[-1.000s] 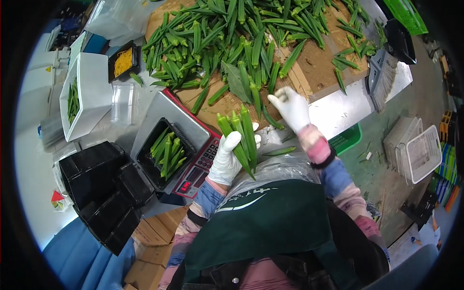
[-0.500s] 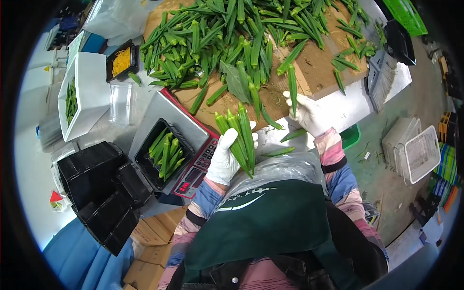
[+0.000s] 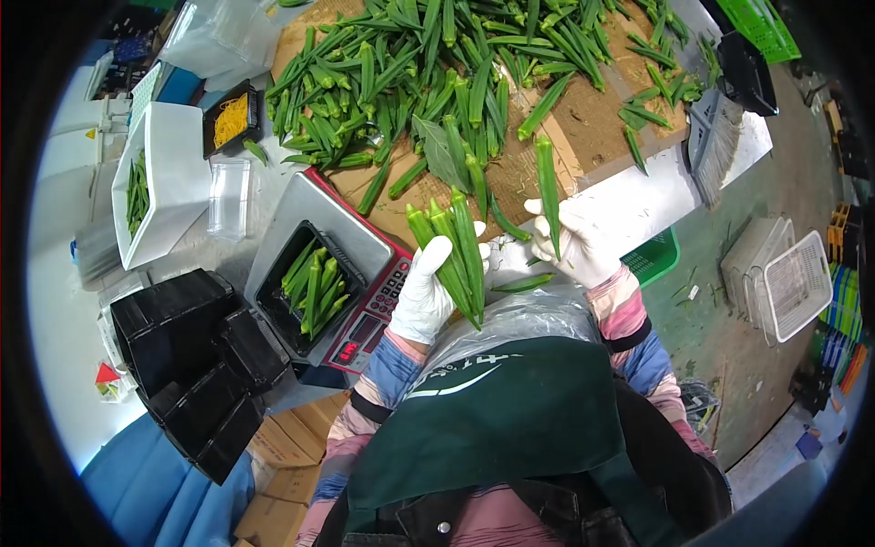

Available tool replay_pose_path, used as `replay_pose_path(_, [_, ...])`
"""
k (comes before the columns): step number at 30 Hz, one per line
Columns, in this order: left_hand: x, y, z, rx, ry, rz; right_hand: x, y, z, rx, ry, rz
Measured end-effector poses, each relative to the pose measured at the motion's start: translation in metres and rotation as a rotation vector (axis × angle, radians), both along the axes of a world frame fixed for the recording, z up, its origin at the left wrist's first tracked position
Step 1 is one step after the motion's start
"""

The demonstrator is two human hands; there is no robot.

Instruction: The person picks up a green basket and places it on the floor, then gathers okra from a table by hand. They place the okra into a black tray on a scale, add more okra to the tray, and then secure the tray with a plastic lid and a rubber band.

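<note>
My left hand (image 3: 425, 296), in a white glove, is closed round several okra pods (image 3: 453, 260) held with their stem ends pointing away from me. Between the fingers and thumb of my gloved right hand (image 3: 583, 244) is one long okra pod (image 3: 547, 187), upright in the view. A loose pod (image 3: 522, 283) lies near my apron, between the two hands. Left of my left hand, a black tray (image 3: 308, 290) with several pods in it sits on a red-edged scale (image 3: 369, 239). Beyond both hands spreads a large heap of okra (image 3: 392, 82) on cardboard (image 3: 592, 118).
Stacked black trays (image 3: 173, 319) stand left of the scale. A white bin (image 3: 169, 182) with okra, a clear tray (image 3: 229, 199) and a black tray of yellow bands (image 3: 231, 120) are farther left. A brush (image 3: 714, 137) lies at the table's right edge; white baskets (image 3: 793, 283) are on the floor.
My right hand has come slightly down and toward me with its pod. A loose pod near that hand is no longer plainly visible. My left hand holds its bunch almost unmoved.
</note>
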State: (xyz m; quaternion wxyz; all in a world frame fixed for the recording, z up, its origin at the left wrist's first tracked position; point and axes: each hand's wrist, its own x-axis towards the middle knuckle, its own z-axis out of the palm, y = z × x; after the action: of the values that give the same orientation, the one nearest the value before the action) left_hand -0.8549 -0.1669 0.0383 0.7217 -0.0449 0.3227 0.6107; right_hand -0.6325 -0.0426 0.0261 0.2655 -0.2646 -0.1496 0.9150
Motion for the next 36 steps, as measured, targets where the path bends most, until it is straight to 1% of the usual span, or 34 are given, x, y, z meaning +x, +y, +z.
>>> replay_pose_path(3, [0.001, 0.0, -0.001, 0.003, 0.001, 0.001, 0.001, -0.003, 0.001, -0.04, 0.076, 0.019])
replay_pose_path(6, [0.002, 0.0, -0.002, -0.012, 0.023, 0.015, 0.006, -0.003, -0.004, -0.035, 0.093, 0.054])
replay_pose_path(9, [0.0, -0.001, 0.0, 0.003, 0.035, -0.001, 0.023, -0.004, 0.003, 0.034, 0.087, 0.068])
replay_pose_path(10, [-0.002, -0.001, 0.003, 0.002, 0.013, 0.028, 0.038, -0.007, 0.003, 0.063, -0.062, 0.029])
replay_pose_path(12, [-0.002, -0.001, 0.006, -0.001, -0.04, 0.089, 0.091, -0.005, 0.004, 0.096, -0.196, 0.099])
replay_pose_path(14, [-0.003, -0.002, 0.005, -0.008, -0.065, 0.096, 0.124, -0.008, 0.007, 0.184, -0.356, 0.107])
replay_pose_path(16, [-0.004, -0.002, 0.005, -0.018, -0.055, 0.108, 0.156, -0.003, 0.03, 0.303, -0.685, 0.298])
replay_pose_path(18, [-0.003, -0.003, 0.009, -0.033, -0.015, 0.127, 0.193, 0.003, 0.032, 0.408, -0.985, 0.415])
replay_pose_path(19, [-0.004, -0.004, 0.008, -0.027, -0.015, 0.119, 0.206, 0.006, 0.033, 0.444, -1.037, 0.399])
replay_pose_path(20, [-0.006, -0.005, 0.005, -0.019, -0.014, 0.111, 0.214, 0.006, 0.03, 0.418, -1.033, 0.346])
replay_pose_path(22, [-0.007, -0.006, 0.005, -0.013, -0.004, 0.102, 0.208, 0.008, 0.035, 0.365, -1.023, 0.241])
replay_pose_path(23, [-0.006, -0.006, 0.005, -0.015, 0.004, 0.099, 0.202, 0.01, 0.036, 0.426, -1.004, 0.232])
replay_pose_path(26, [0.0, -0.002, 0.007, -0.044, 0.061, 0.076, 0.134, 0.013, 0.042, 0.601, -0.921, 0.235])
replay_pose_path(28, [0.006, 0.001, 0.013, -0.035, 0.106, 0.057, 0.079, 0.004, 0.04, 0.539, -0.866, 0.203])
replay_pose_path(30, [0.011, 0.006, 0.02, 0.016, 0.143, 0.039, 0.023, -0.016, 0.053, 0.514, -0.76, 0.182])
replay_pose_path(31, [0.012, 0.008, 0.021, 0.031, 0.152, 0.042, 0.003, -0.024, 0.054, 0.722, -0.774, 0.215])
replay_pose_path(32, [0.014, 0.007, 0.016, 0.047, 0.22, 0.054, -0.014, -0.029, 0.054, 0.934, -0.782, 0.246])
replay_pose_path(34, [0.015, 0.011, 0.027, 0.106, 0.224, 0.034, -0.039, -0.039, 0.051, 1.477, -0.919, 0.305])
replay_pose_path(35, [0.015, 0.011, 0.032, 0.032, 0.182, 0.117, -0.049, -0.046, 0.047, 1.611, -0.951, 0.262])
replay_pose_path(36, [0.01, 0.01, 0.032, 0.053, 0.176, 0.109, -0.057, -0.047, 0.051, 1.656, -0.901, 0.272])
